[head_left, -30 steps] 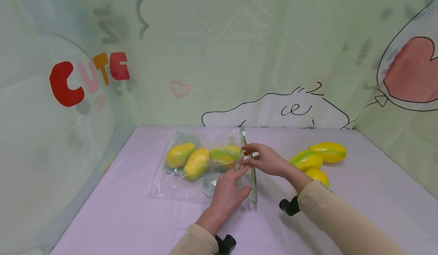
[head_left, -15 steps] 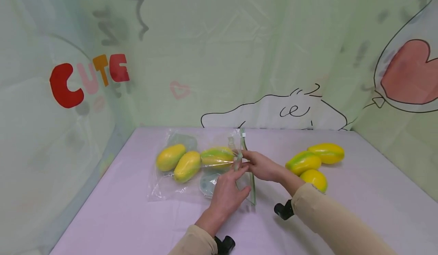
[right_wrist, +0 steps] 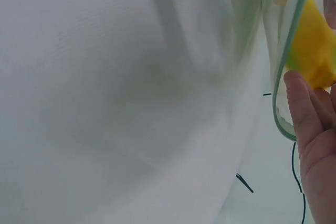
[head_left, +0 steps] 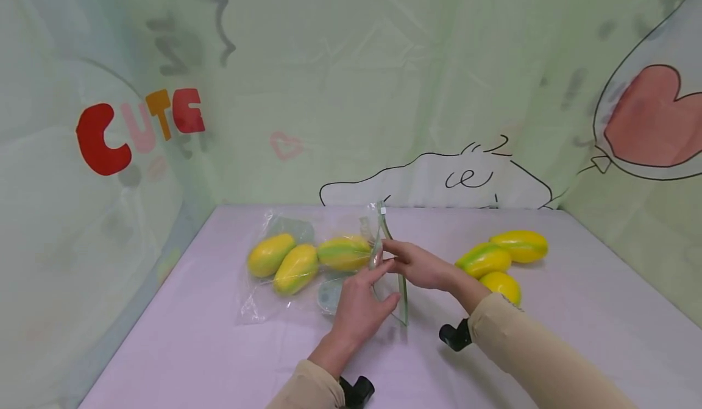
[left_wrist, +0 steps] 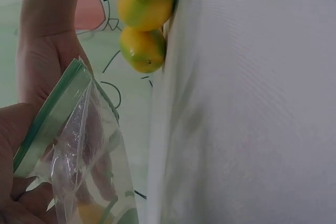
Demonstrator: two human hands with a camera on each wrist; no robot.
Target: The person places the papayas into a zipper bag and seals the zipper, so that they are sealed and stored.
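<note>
A clear zip bag with a green zip edge lies on the table, its mouth turned right. Inside are three yellow-green mangoes, one close to the opening. My left hand holds the near side of the mouth; in the left wrist view its fingers grip the green-edged film. My right hand reaches into the mouth from the right, fingers fairly straight. In the right wrist view those fingers lie against the nearest mango. The fingertips are partly hidden by film and the left hand.
Three more mangoes lie together at the right, beyond my right forearm. A lilac cloth covers the table. Printed fabric walls stand behind and on both sides. A black camera mount sits at the right wrist.
My right hand has pushed left into the bag's mouth. The mangoes inside have shifted left, deeper into the bag. My left hand has stayed at the mouth's edge.
</note>
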